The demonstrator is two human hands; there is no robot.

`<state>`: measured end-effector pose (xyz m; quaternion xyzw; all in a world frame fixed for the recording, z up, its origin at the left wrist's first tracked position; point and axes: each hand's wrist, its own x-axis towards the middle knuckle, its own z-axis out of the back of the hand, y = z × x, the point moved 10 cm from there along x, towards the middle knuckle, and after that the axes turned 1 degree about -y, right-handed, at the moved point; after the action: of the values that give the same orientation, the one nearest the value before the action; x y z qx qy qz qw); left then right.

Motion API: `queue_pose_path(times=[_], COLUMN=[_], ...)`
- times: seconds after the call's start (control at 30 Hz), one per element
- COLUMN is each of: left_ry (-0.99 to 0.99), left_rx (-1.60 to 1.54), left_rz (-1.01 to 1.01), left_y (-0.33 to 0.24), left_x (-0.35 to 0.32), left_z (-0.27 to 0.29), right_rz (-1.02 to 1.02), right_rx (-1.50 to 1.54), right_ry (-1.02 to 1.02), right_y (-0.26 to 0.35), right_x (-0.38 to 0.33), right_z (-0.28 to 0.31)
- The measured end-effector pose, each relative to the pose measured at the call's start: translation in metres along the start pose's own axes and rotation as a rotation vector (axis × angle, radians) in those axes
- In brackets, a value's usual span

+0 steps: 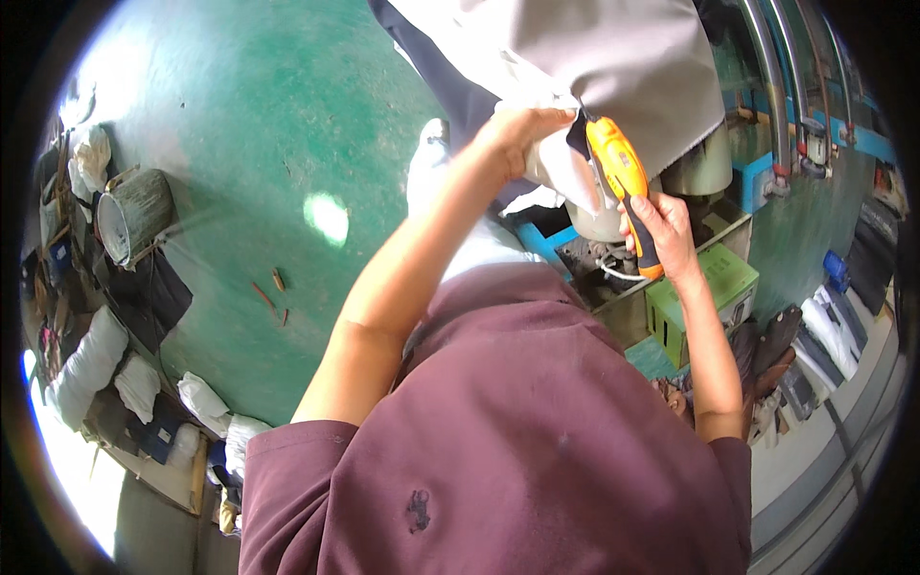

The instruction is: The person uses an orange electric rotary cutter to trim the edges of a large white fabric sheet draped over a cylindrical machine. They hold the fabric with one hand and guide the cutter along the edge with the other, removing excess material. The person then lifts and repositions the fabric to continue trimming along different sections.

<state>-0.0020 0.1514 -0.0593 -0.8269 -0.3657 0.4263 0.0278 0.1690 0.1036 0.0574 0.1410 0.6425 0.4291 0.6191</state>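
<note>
My right hand (668, 235) is wrapped round the handle of a yellow-and-black electric cutter (618, 158), which slants up and to the left. Its front end touches the edge of a large pale sheet of cloth (632, 57). Just left of that tip, my left hand (517, 134) pinches the cloth's bunched edge between thumb and fingers. A flap of the cloth hangs below the left hand, and a dark navy part (441, 67) shows along the left side. The cutter's small head is partly lost against the cloth's fold.
Metal pipes (771, 77) and a blue frame (757, 182) stand at the right, beside a green box (704, 297). A white cord (618, 275) runs near the cutter's lower end. At the left are a grey bucket (136, 216) and stuffed white bags (88, 369); small scraps lie on the green floor (249, 172).
</note>
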Motion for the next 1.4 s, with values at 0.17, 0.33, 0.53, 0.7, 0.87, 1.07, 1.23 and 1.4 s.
queue_pose_path(times=[0.17,0.33,0.53,0.7,0.87,1.07,1.23,1.4], left_ry=[0.005,-0.094,-0.234,-0.162,-0.168,-0.118,-0.165,-0.194], left_rx=[0.195,0.191,0.009,-0.197,-0.089,-0.132,-0.128,-0.109], left_rz=[0.11,-0.029,-0.034,-0.071,-0.137,-0.128,-0.139,-0.112], left_y=[-0.032,-0.039,-0.003,0.001,0.001,0.007,0.005,0.012], left_x=[0.002,0.01,0.014,0.015,0.01,0.003,-0.008,-0.005], left_z=[-0.001,0.008,0.022,0.012,0.0,-0.005,-0.003,0.005], right_rz=[0.007,-0.016,-0.005,-0.02,0.012,0.029,0.034,0.0], right_rx=[0.04,0.141,0.15,0.134,0.11,0.1,0.103,0.095], right_ry=[-0.016,-0.011,0.031,0.015,0.041,0.039,0.055,0.094], right_y=[0.022,0.011,0.001,-0.003,0.003,0.004,-0.005,-0.011], right_x=[-0.009,-0.015,-0.014,-0.008,-0.004,-0.003,0.003,0.007], right_z=[0.001,-0.004,-0.015,-0.011,-0.012,-0.011,-0.01,-0.007])
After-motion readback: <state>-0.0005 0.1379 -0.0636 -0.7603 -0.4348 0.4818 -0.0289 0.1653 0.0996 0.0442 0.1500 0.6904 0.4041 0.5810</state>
